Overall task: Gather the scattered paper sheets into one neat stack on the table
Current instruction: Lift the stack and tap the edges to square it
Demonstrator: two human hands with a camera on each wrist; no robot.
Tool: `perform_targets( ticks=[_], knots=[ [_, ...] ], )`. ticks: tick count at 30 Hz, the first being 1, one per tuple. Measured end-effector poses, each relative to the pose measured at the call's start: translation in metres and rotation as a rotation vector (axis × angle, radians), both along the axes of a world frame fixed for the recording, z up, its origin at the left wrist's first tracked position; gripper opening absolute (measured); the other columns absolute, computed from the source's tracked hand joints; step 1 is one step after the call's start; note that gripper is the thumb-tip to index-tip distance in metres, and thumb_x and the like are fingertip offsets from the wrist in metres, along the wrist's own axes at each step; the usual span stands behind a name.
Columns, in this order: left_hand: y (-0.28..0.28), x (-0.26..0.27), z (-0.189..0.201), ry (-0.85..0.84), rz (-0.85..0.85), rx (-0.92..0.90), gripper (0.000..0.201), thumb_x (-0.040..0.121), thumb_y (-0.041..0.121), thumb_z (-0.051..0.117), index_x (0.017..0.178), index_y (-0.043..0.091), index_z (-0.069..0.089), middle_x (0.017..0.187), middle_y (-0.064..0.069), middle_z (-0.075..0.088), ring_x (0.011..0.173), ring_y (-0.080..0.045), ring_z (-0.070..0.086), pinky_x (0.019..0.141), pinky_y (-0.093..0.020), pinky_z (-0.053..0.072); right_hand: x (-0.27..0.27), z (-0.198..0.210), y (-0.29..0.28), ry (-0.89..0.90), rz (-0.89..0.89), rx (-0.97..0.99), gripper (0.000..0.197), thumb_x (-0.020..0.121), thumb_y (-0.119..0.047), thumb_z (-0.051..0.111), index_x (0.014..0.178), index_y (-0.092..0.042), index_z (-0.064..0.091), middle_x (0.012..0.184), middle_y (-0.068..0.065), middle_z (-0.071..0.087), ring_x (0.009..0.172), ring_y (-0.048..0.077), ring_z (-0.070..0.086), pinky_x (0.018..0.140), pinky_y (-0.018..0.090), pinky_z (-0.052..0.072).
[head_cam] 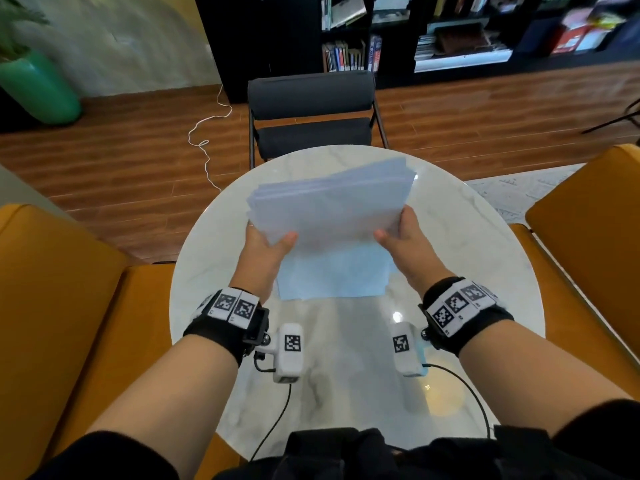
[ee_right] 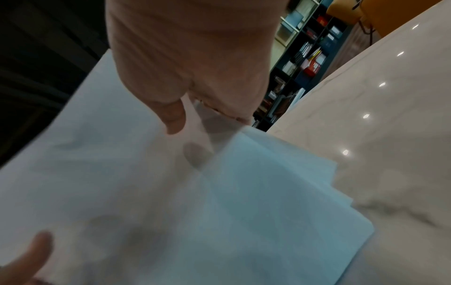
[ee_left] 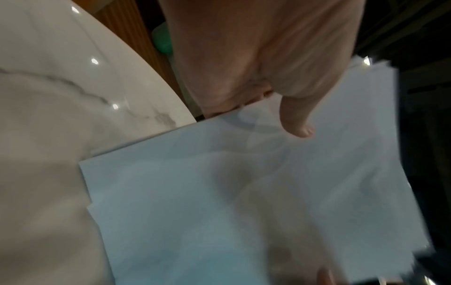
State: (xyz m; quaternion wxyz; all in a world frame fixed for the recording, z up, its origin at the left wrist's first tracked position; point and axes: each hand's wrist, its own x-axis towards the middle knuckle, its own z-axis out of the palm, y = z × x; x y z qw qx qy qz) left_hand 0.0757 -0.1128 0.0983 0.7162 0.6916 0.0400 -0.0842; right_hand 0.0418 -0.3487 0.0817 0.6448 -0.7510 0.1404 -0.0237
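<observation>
A person seated at a round white marble worktop [head_cam: 485,271] holds a stack of pale paper sheets [head_cam: 329,209] between both hands, lifted and tilted above the middle of the worktop. The left hand [head_cam: 265,247] grasps the stack's left edge, thumb pressed on top and fingers hidden beneath; the right hand [head_cam: 403,242] grasps the right edge the same way. In the left wrist view the thumb [ee_left: 296,119] lies on the top sheet, and in the right wrist view the right thumb [ee_right: 172,117] does likewise, with finger shadows showing through the paper. The sheets are roughly aligned, though their far corners fan out slightly. The near part of the stack hangs down toward the worktop; whether it touches cannot be told. Both wrists wear black bands with square black-and-white markers. Beyond the worktop stands a dark grey chair [head_cam: 311,112] on a wooden floor, with mustard-yellow seats [head_cam: 52,289] at either side and a dark bookshelf [head_cam: 450,29] behind.
</observation>
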Motion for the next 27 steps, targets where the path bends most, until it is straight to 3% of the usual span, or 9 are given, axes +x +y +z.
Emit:
perform_targets(
  ticks=[3, 6, 9, 12, 15, 19, 22, 25, 27],
  knots=[
    [-0.006, 0.001, -0.001, 0.009, 0.042, 0.074, 0.043, 0.094, 0.010, 0.054, 0.134, 0.020, 0.042, 0.124, 0.001, 0.061, 0.108, -0.016, 0.062, 0.095, -0.034, 0.050, 0.002, 0.002, 0.005, 0.014, 0.041, -0.012, 0.064, 0.085, -0.023, 0.059, 0.142, -0.028, 0.030, 0.141, -0.002, 0.049, 0.127, 0.020, 0.052, 0.107, 0.044, 0.043],
    [-0.009, 0.004, 0.003, 0.024, 0.027, 0.063, 0.033, 0.096, 0.010, 0.050, 0.128, 0.020, 0.049, 0.119, 0.000, 0.064, 0.108, -0.020, 0.064, 0.097, -0.040, 0.050, 0.007, 0.005, 0.005, 0.066, -0.016, -0.039, 0.051, 0.089, -0.016, 0.055, 0.135, -0.024, 0.035, 0.131, 0.003, 0.055, 0.118, 0.026, 0.056, 0.104, 0.050, 0.045],
    [-0.010, 0.004, 0.012, -0.002, 0.045, 0.049, 0.028, 0.097, 0.010, 0.049, 0.122, 0.021, 0.052, 0.114, 0.000, 0.066, 0.104, -0.019, 0.066, 0.088, -0.035, 0.052, 0.010, 0.011, 0.003, 0.000, -0.127, -0.086, 0.028, 0.090, -0.009, 0.051, 0.113, -0.024, 0.046, 0.111, -0.001, 0.060, 0.107, 0.025, 0.060, 0.098, 0.048, 0.049],
    [-0.003, 0.006, 0.023, -0.086, 0.068, -0.013, 0.028, 0.095, 0.012, 0.051, 0.118, 0.028, 0.054, 0.116, 0.001, 0.068, 0.104, -0.017, 0.067, 0.082, -0.030, 0.055, 0.010, 0.025, 0.000, -0.142, -0.160, 0.001, 0.024, 0.082, -0.016, 0.053, 0.098, -0.033, 0.048, 0.104, -0.007, 0.060, 0.104, 0.020, 0.059, 0.097, 0.045, 0.049],
    [0.002, 0.006, 0.022, -0.104, 0.069, -0.046, 0.033, 0.092, 0.014, 0.057, 0.116, 0.035, 0.048, 0.120, -0.001, 0.063, 0.107, -0.018, 0.063, 0.083, -0.029, 0.053, 0.006, 0.025, 0.000, -0.171, -0.126, 0.063, 0.029, 0.082, -0.016, 0.055, 0.104, -0.033, 0.046, 0.108, -0.009, 0.060, 0.105, 0.013, 0.059, 0.097, 0.038, 0.048],
    [-0.008, 0.001, 0.009, -0.033, 0.090, 0.096, 0.037, 0.093, 0.018, 0.056, 0.130, 0.017, 0.048, 0.122, -0.004, 0.063, 0.112, -0.023, 0.062, 0.085, -0.030, 0.052, 0.002, 0.015, 0.012, -0.065, -0.120, -0.062, 0.027, 0.094, -0.009, 0.049, 0.116, -0.024, 0.047, 0.110, -0.005, 0.060, 0.105, 0.018, 0.059, 0.094, 0.039, 0.049],
    [-0.005, 0.003, 0.018, -0.064, 0.118, 0.075, 0.034, 0.094, 0.016, 0.055, 0.128, 0.015, 0.052, 0.117, -0.003, 0.066, 0.105, -0.020, 0.065, 0.078, -0.025, 0.053, 0.004, 0.022, 0.011, -0.106, -0.162, -0.100, 0.024, 0.095, -0.009, 0.049, 0.116, -0.021, 0.049, 0.105, -0.005, 0.060, 0.101, 0.017, 0.058, 0.092, 0.038, 0.049],
    [0.003, 0.005, 0.018, -0.073, 0.071, 0.017, 0.035, 0.090, 0.014, 0.059, 0.120, 0.028, 0.048, 0.118, -0.001, 0.064, 0.108, -0.017, 0.063, 0.087, -0.031, 0.053, 0.001, 0.023, 0.006, -0.122, -0.117, -0.053, 0.027, 0.087, -0.017, 0.058, 0.105, -0.035, 0.049, 0.108, -0.004, 0.061, 0.108, 0.022, 0.059, 0.097, 0.046, 0.049],
    [0.000, -0.001, 0.012, -0.012, 0.027, 0.014, 0.041, 0.091, 0.008, 0.059, 0.124, 0.026, 0.043, 0.118, 0.000, 0.062, 0.110, -0.017, 0.061, 0.092, -0.032, 0.049, -0.001, 0.017, 0.007, -0.075, -0.091, -0.029, 0.032, 0.082, -0.023, 0.060, 0.108, -0.038, 0.051, 0.116, 0.001, 0.063, 0.112, 0.023, 0.060, 0.100, 0.052, 0.048]
  ],
)
